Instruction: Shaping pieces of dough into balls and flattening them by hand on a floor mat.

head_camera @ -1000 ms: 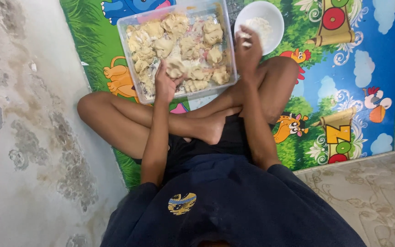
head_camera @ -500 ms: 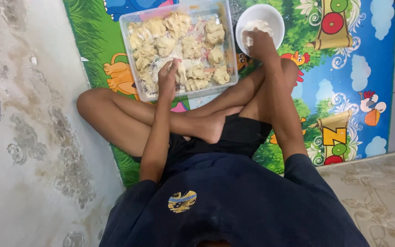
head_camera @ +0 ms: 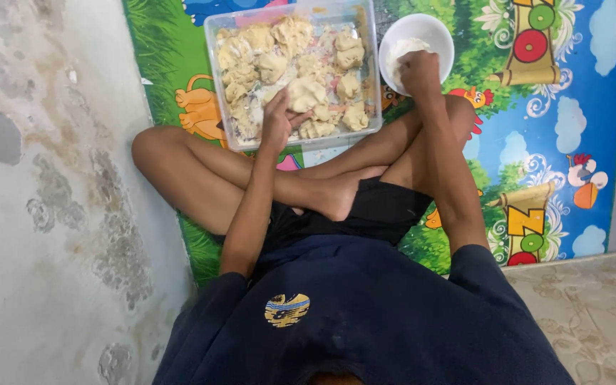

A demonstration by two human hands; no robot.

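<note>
Pale dough lumps (head_camera: 306, 91) fill the clear tub (head_camera: 212, 43) at upper centre; left hand (head_camera: 277, 120) rests on them, fingers loosely curled. Right hand (head_camera: 418, 70), closed over white filling, sits in white bowl (head_camera: 438, 32) just right of the tub.

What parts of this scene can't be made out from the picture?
- Right hand, head view: the fingertips dip into the white bowl, so what they pinch is hidden by the hand itself.
- Left hand, head view: its palm faces down on the dough lumps, hiding any grip.
- Clear plastic tub, head view: its far rim is cut off by the top edge.
- Play mat, head view: legs and tub cover much of it.
</note>
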